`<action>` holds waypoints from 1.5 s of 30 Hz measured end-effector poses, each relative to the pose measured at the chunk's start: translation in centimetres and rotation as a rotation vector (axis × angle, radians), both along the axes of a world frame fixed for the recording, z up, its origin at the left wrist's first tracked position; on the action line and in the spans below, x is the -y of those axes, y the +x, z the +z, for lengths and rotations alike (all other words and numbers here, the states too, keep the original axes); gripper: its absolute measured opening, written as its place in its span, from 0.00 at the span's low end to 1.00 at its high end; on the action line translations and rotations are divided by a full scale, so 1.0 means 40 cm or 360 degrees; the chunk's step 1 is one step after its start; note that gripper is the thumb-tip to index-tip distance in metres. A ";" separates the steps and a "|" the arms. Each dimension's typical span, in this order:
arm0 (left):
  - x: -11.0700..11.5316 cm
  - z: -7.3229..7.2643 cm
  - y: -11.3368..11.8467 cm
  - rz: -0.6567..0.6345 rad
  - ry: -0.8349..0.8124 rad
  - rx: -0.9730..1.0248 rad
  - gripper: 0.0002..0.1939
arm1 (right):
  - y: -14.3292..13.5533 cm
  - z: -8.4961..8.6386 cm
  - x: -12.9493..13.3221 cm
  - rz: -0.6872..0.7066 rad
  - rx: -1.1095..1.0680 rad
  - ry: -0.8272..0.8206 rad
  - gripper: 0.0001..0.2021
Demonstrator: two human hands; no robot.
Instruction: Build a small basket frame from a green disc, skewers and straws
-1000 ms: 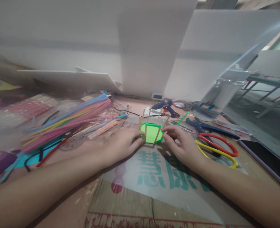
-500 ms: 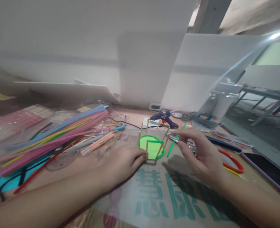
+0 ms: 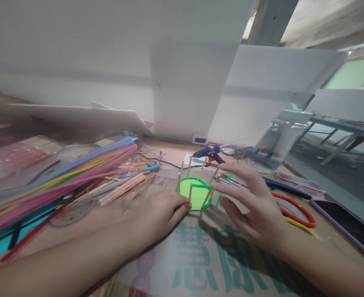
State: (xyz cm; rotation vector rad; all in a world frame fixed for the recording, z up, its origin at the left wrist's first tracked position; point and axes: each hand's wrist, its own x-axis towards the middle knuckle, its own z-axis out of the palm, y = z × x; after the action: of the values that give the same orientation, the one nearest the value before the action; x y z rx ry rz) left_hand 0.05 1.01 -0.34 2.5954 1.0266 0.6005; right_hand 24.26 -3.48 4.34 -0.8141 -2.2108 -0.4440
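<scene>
A small model stands on the table in front of me: a light green disc (image 3: pixel 185 190) edged in darker green, with several thin upright wooden sticks around it. A green fuzzy strip (image 3: pixel 200 186) bridges the tops of two front sticks. My left hand (image 3: pixel 161 209) is closed at the front left, thumb and forefinger pinching the low end of a front wooden stick (image 3: pixel 190 194). On the right side, my right hand (image 3: pixel 256 204) has its fingers spread, the forefinger close to the strip's right end; contact is unclear. Behind those fingers lies a loose green strip (image 3: pixel 230 177), partly hidden.
Behind the model lies a blue glue gun (image 3: pixel 212 153). Bundled coloured pipe cleaners (image 3: pixel 85 173) and peach markers (image 3: pixel 124 189) are at left. A clear water jug (image 3: pixel 273 142), red-handled scissors (image 3: pixel 302 210) and a phone (image 3: pixel 348 222) are at right. White boards (image 3: pixel 182 90) stand behind.
My right hand has moved left to the model's right side, its fingers spreading. My left hand keeps its pinch at the front stick. The view has shifted slightly.
</scene>
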 end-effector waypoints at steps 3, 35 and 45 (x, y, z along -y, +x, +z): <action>-0.001 0.001 -0.001 -0.0005 -0.0003 -0.0009 0.13 | 0.000 -0.002 -0.001 -0.0023 0.0015 -0.0023 0.19; -0.003 -0.001 -0.002 -0.0037 -0.0026 -0.0012 0.14 | -0.002 -0.019 0.002 -0.0043 -0.0044 -0.0146 0.19; 0.001 -0.002 -0.004 -0.0037 0.0001 -0.0017 0.14 | -0.003 -0.018 -0.001 -0.0046 -0.0022 -0.0167 0.17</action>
State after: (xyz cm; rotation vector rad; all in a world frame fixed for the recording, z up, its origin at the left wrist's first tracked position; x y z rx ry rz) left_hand -0.09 0.99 -0.43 2.6100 0.9983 0.5824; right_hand 24.13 -3.46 3.61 -0.9025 -2.2274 -0.3376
